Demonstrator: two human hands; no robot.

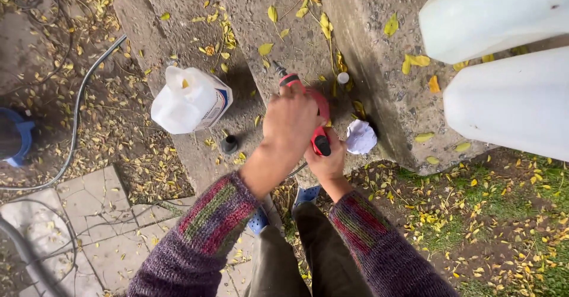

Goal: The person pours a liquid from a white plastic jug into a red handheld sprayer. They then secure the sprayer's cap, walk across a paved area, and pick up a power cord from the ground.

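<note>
Below you, concrete steps (379, 54) strewn with yellow leaves (415, 61). On them: white plastic jug (189, 100) lying tilted, small black cap (229, 144), crumpled white paper (360, 137), small white cap (342, 77).

We wear a knitted sweater (204, 232) striped purple, red and green, dark olive trousers (308, 261), and blue perforated clogs (305, 195).
</note>
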